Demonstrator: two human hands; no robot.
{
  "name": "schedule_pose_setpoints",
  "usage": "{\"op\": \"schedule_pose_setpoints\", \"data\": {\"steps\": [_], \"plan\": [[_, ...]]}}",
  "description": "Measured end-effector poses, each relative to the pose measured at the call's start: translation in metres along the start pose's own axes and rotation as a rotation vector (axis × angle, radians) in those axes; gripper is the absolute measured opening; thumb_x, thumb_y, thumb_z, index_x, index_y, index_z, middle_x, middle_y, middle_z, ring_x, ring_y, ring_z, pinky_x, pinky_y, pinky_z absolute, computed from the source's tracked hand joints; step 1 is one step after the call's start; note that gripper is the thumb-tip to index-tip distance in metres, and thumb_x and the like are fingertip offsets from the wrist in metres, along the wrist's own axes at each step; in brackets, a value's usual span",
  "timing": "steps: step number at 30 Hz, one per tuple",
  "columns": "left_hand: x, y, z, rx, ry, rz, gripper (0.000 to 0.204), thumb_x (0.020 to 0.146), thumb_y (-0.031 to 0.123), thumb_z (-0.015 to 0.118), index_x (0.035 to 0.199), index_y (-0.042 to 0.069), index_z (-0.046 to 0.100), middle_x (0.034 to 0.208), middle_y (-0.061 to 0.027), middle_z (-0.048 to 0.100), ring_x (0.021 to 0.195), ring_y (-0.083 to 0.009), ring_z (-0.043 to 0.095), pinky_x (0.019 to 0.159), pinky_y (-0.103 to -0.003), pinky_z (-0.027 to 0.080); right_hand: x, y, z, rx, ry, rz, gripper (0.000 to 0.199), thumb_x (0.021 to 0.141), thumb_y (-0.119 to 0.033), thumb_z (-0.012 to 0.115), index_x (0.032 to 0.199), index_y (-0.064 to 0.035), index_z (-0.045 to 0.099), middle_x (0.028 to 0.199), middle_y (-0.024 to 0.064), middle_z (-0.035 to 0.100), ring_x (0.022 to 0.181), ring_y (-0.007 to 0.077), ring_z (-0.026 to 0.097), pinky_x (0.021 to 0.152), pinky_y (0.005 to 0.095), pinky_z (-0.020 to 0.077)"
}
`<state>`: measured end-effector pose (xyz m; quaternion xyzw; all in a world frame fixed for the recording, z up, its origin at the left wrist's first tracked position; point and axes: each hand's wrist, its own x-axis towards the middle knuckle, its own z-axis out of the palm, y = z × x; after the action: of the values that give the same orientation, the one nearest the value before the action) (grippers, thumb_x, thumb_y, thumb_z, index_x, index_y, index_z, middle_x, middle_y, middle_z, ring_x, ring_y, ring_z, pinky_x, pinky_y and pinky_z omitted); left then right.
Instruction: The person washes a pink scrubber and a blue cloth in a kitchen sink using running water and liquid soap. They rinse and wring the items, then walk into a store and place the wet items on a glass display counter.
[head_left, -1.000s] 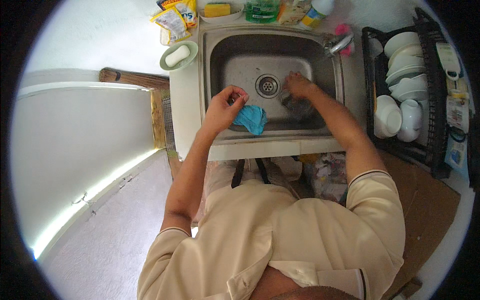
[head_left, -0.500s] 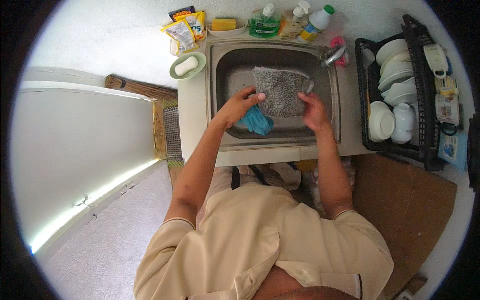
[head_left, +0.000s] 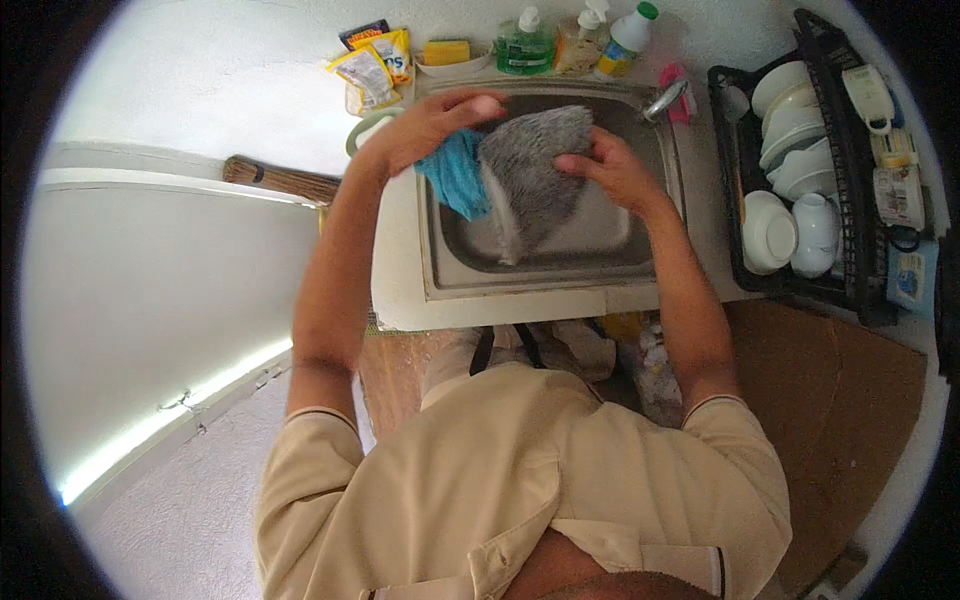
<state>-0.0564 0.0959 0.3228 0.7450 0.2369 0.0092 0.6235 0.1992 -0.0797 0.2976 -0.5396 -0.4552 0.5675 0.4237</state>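
Observation:
Over the sink [head_left: 480, 283], my right hand [head_left: 622, 172] pinches a fluffy grey cloth [head_left: 545, 165] by its upper right part, thumb on top. The grey cloth hangs tilted, its lower corner dropping into the basin. My left hand [head_left: 432, 128] is raised at the basin's left side, closed on a crumpled blue cloth [head_left: 455, 178] that hangs below its palm. The blue cloth touches the grey cloth's left edge. Motion smears the left fingertips. Behind my left wrist, a green soap dish [head_left: 362, 130] is partly hidden.
Along the back wall stand packets [head_left: 375, 75], a yellow sponge [head_left: 447, 51], a green soap bottle [head_left: 525, 45], another pump bottle [head_left: 583, 40] and a green-capped bottle [head_left: 626, 42]. The tap [head_left: 664, 102] is at the back right. A black dish rack [head_left: 735, 255] with white dishes flanks the sink.
My left hand has moved up and left with the blue cloth. The right hand has risen along the grey cloth's edge, and the grey cloth has turned from spread flat to tilted.

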Motion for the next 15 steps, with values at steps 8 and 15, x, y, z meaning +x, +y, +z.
{"op": "schedule_pose_setpoints", "data": {"steps": [8,15], "plan": [[0.002,-0.044,0.085,-0.517,0.107,-0.256,0.080,0.100,0.062,0.058,0.139,-0.007,0.054,0.134,-0.0149,0.063,0.124,-0.0233,0.060,0.110,-0.034,0.043,-0.019,0.022,0.020,0.167,0.297,-0.022,0.055,0.100,-0.029,0.070,0.146,-0.0063,0.050,0.135,0.0083,0.062,0.128,0.0211,0.057,0.112,0.0379,0.0418],[0.000,-0.034,0.094,-0.613,0.194,0.132,0.032,0.101,0.021,0.062,0.130,0.006,0.062,0.127,-0.0063,0.066,0.120,-0.0187,0.060,0.109,-0.034,0.043,-0.037,0.061,-0.004,0.252,0.163,-0.056,0.045,0.099,-0.021,0.067,0.139,-0.0043,0.058,0.140,0.0104,0.059,0.126,0.0193,0.058,0.109,0.0354,0.0438]]}}
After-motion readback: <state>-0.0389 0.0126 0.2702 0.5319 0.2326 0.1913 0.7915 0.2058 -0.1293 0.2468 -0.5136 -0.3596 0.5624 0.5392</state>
